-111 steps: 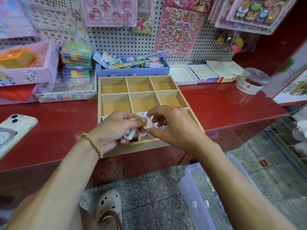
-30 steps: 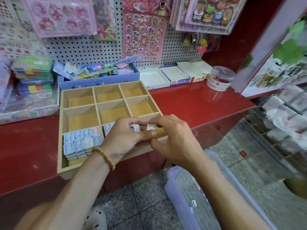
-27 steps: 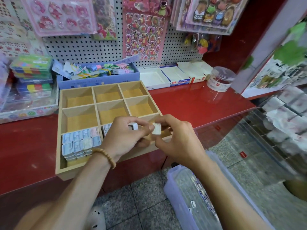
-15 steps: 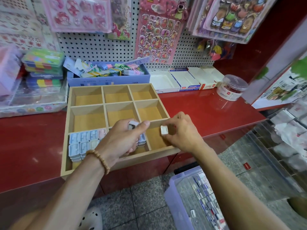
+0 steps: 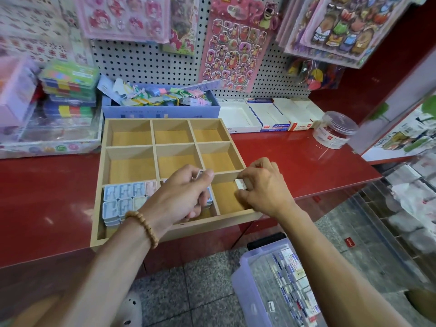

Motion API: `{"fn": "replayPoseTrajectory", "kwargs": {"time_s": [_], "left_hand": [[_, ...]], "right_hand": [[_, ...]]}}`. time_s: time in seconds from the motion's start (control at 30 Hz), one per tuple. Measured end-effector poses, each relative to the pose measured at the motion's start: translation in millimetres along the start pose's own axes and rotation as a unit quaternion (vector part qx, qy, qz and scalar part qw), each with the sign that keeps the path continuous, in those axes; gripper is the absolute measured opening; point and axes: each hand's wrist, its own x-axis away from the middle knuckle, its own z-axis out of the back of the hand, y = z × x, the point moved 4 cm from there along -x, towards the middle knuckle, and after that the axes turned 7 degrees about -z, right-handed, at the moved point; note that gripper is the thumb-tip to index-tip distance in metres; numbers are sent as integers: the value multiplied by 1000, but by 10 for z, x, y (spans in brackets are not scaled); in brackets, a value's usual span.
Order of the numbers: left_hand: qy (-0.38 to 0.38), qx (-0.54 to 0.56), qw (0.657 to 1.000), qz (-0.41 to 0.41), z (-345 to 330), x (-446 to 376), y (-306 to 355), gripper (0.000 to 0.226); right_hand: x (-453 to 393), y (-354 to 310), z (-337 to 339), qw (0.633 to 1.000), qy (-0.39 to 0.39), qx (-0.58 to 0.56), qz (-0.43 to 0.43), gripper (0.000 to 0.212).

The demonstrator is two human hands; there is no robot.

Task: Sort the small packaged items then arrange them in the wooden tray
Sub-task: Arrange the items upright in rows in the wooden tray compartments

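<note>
- The wooden tray [image 5: 165, 230] is sitting on the red counter [image 5: 47, 192], its near edge hanging slightly over the counter's front edge; it is divided into nine compartments, three rows of three.
- The near-left compartment is holding stacked small packaged items [image 5: 125, 199], mostly pale blue with one or two pinkish ones, lying flat in rows.
- The near-middle compartment is also holding a few blue packets [image 5: 208, 197], mostly hidden under the left hand.
- The six compartments in the middle and far rows are showing only bare wood floor.
- The left hand [image 5: 179, 197], with a wooden bead bracelet [image 5: 142, 226] on its wrist, is hovering over the near-middle compartment; the fingers are curled around a small bundle of packets, and one pale packet edge [image 5: 200, 173] is showing between thumb and forefinger.
- The right hand [image 5: 264, 187] is positioned over the near-right compartment, pinching a single small white packet [image 5: 241, 184] between thumb and fingertips; the packet is above the compartment floor, not resting on it.
- The two hands are sitting close together but apart.
- A clear lidded plastic bin [image 5: 247, 291] is standing on the tiled floor below the counter, to the right, holding more small packets.
- Behind the tray, a blue box [image 5: 160, 112] of coloured items, open white boxes [image 5: 266, 114] and a clear round jar [image 5: 335, 131] are lining the pegboard wall [image 5: 146, 64], which is carrying sticker sheets [image 5: 236, 43].
</note>
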Motion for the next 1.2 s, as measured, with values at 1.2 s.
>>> {"fn": "replayPoseTrajectory", "kwargs": {"time_s": [1.2], "left_hand": [[-112, -24, 993, -21, -301, -46, -32, 36]], "right_hand": [[695, -250, 351, 868, -70, -488, 49, 36]]}}
